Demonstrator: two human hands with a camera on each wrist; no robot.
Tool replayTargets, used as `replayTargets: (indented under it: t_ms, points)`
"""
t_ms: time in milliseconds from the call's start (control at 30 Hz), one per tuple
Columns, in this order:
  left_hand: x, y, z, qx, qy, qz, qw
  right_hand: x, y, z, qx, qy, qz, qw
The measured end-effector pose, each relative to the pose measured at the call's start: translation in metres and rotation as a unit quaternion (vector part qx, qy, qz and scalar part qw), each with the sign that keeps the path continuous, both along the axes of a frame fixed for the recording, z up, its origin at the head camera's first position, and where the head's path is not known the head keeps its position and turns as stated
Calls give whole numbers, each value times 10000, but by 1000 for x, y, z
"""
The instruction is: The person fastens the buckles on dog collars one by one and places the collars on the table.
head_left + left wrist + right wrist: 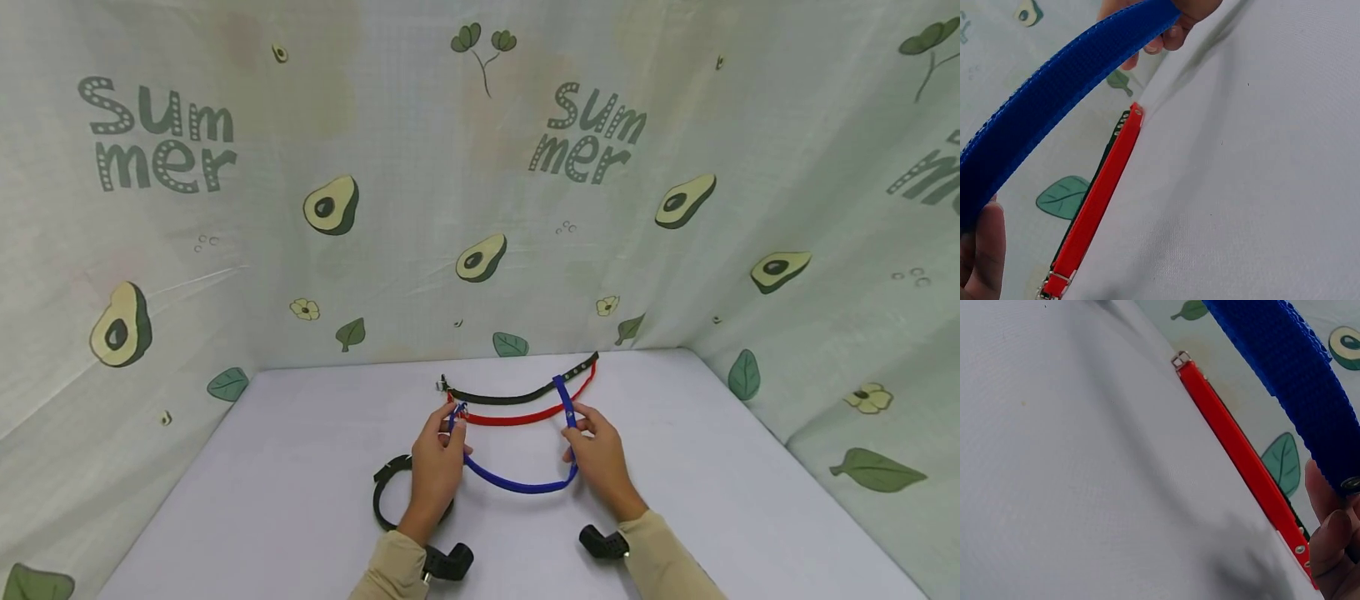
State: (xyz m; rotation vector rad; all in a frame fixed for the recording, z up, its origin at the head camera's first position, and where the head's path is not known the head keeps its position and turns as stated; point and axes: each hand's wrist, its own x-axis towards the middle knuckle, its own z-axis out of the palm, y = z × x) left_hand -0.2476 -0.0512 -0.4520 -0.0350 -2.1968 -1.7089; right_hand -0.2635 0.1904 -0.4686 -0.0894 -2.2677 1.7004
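Observation:
A blue buckle collar [517, 486] hangs in a downward curve between both hands, over the table. My left hand [438, 458] pinches it close to the metal buckle end. My right hand [600, 454] grips the strap near its other end, the free tip pointing up past the fingers. The woven face of the blue band fills much of the left wrist view, with left fingers [988, 250] at its lower end. In the right wrist view an eyelet shows beside the right fingers [1332, 540].
Beyond the hands lie a red collar [510, 419] and a black collar [502, 400] with eyelets, side by side. Another black collar [382, 493] is looped on the white table [300, 467], partly hidden by the left arm. A printed curtain [405, 167] rises behind the table.

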Motion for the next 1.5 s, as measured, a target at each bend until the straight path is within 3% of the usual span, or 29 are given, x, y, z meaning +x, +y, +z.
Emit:
replayTargets:
  t_ms: [433,700,1033,1500]
  points:
    - [1,-1,1,363,-293,-150,9988,0,-2,-1,81,-47,27,10000]
    - [3,-3,3,474,-166,-282,9983,2,-5,1,25,-21,39,10000]
    - [3,-3,3,698,174,-172,9973,8,-10,5,-75,220,62,9997]
    - [3,-3,6,764,-33,-130,9970,16,-17,9,-282,441,233,9984]
